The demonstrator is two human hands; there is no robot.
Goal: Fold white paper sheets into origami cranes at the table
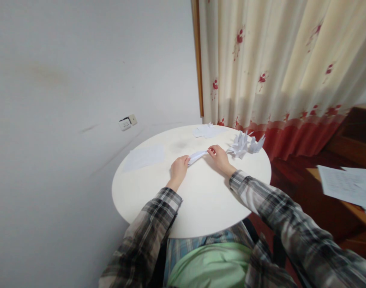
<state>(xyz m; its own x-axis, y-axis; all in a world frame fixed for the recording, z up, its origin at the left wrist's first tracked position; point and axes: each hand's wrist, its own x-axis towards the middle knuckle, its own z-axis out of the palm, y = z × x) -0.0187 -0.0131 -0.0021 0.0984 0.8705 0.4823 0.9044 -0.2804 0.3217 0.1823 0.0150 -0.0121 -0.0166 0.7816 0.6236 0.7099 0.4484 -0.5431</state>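
Observation:
A narrow folded strip of white paper (197, 156) lies on the round white table (201, 208) between my two hands. My left hand (179, 168) pinches its near-left end, fingers closed. My right hand (219, 156) grips its far-right end, fingers curled over the paper. Both sleeves are grey plaid.
A flat white sheet (144, 157) lies at the table's left. Crumpled paper pieces (207, 130) sit at the far edge. Several folded paper figures (245, 145) stand right of my right hand. Behind hangs a flowered curtain (275, 64); papers (347, 184) lie on a wooden desk at right.

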